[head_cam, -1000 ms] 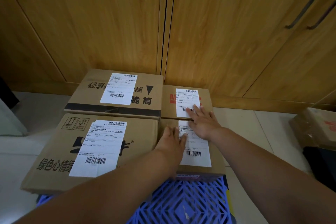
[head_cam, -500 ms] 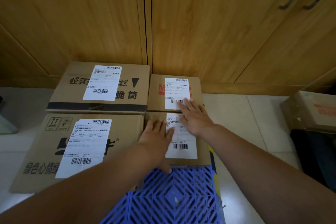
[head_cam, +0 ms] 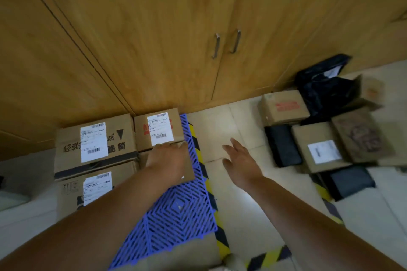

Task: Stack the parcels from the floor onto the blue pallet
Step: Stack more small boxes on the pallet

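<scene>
In the head view, the blue pallet (head_cam: 176, 211) is seen at lower centre of the frame, with four cardboard parcels already set on it against the wooden cabinet (head_cam: 154, 50): a large labelled box (head_cam: 94, 141) at centre left, a second large box (head_cam: 92, 189) below it, a small labelled box (head_cam: 158, 130) at centre, and a small front box (head_cam: 187, 167) just below that, largely hidden by an arm. The left hand (head_cam: 167, 160) is laid flat on this front box, fingers extended toward the seam with the small labelled box; nothing is gripped. The right hand (head_cam: 240, 160) is held in the air over the bare floor tiles right of the pallet, fingers spread and relaxed, holding nothing, and is pointed toward the parcels that remain on the floor (head_cam: 237, 215) at the right of the frame: a red-printed carton (head_cam: 284, 105), a carton with a white label (head_cam: 319, 149), a brown printed carton (head_cam: 361, 136), flat black packets (head_cam: 284, 145) and a black bag (head_cam: 323, 86). The frame is motion-blurred, so fine detail cannot be read. A risk is judged in the floor pile: the parcels overlap, so one pulled out from the middle could drag or tip its neighbours. The soft black packets would likely sag and slide if stacked on an edge, and the front box could be nudged off line by the resting hand.
</scene>
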Demonstrator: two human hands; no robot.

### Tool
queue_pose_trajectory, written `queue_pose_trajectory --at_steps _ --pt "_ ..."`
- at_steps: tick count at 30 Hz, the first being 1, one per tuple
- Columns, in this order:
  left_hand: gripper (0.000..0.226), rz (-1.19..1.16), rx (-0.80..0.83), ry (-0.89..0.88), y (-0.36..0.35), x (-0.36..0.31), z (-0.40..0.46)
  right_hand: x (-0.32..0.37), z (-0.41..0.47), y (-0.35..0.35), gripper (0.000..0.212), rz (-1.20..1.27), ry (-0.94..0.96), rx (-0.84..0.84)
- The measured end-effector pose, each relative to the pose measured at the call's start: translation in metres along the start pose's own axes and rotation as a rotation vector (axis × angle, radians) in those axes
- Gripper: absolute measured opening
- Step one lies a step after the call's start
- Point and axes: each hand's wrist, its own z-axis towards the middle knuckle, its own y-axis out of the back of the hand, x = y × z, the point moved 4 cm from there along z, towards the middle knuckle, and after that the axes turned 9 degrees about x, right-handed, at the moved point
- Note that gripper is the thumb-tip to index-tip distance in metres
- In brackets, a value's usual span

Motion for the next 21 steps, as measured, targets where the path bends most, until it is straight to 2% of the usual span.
queue_pose_trajectory --at_steps 3,10,16,21 --pt "0.068 0.027 0.052 -0.068 0.062 -0.056 -0.027 -0.033 -0.066 0.051 0.047 0.088 -0.098 -0.036" --pt "0.068 0.042 0.044 -0.116 0.176 -0.189 -0.067 -0.129 -0.187 0.153 0.047 0.223 -0.284 -0.080" --pt "0.067 -0.039 0.062 -0.135 0.212 -0.278 -0.063 -0.205 -0.240 0.210 0.037 0.276 -0.371 -0.110" --pt "0.064 -0.119 0.083 -0.138 0.231 -0.311 -0.034 -0.241 -0.240 0.252 0.038 0.326 -0.414 -0.126"
